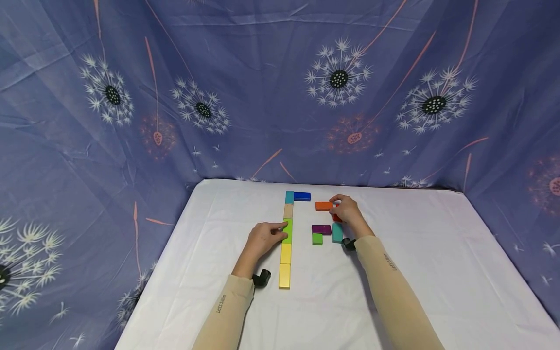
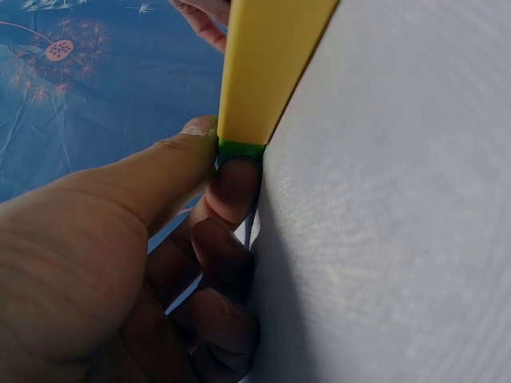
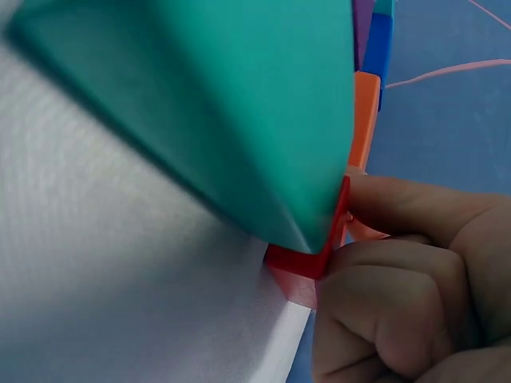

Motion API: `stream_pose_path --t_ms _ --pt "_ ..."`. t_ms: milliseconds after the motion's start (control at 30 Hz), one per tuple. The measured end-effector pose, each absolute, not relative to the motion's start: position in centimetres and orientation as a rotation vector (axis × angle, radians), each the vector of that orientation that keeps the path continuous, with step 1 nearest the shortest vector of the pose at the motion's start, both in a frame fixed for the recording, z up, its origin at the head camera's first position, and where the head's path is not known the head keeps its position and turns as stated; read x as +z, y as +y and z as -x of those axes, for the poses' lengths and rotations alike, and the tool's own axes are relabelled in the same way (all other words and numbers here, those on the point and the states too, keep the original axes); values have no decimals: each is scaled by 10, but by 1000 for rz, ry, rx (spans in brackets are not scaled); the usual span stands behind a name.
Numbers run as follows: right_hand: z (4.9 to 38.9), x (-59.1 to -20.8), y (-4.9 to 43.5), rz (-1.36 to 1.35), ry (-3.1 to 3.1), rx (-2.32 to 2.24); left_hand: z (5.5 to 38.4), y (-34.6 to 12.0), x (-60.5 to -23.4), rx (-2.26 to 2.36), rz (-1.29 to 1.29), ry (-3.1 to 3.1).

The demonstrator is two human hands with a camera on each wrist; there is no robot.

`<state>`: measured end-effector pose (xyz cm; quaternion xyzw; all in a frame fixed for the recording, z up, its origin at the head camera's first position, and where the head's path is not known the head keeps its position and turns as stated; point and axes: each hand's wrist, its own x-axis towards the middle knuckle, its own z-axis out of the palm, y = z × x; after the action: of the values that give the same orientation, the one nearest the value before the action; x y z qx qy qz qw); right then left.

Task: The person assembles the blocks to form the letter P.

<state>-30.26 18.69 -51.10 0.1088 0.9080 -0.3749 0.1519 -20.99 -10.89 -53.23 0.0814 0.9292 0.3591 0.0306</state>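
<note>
A straight row of blocks runs away from me along the table. My left hand point(image 1: 264, 238) reaches in from its left side, with thumb and index finger on the green block point(image 1: 288, 232). In the left wrist view, the other fingers curl beneath, and a yellow block point(image 2: 263, 72) covers most of the green one. Farther right, my right hand point(image 1: 348, 211) grips a red block point(image 3: 299, 271) between thumb and fingers, beside an orange block point(image 1: 323, 206). A teal block point(image 3: 263, 104) looms in front of the red one in the right wrist view.
Two yellow blocks point(image 1: 285, 272) form the row's near end; a wooden block point(image 1: 288, 211) and a light blue block point(image 1: 289, 197) its far end. A blue block point(image 1: 302, 197) touches the light blue one. Purple point(image 1: 321, 230) and small green point(image 1: 317, 239) blocks lie right of the row.
</note>
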Motion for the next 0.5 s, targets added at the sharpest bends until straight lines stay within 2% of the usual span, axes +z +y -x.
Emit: stream_pose_path --t_ms 500 --pt "302 -513 190 -351 2549 -1160 210 -109 -533 1090 -253 2866"
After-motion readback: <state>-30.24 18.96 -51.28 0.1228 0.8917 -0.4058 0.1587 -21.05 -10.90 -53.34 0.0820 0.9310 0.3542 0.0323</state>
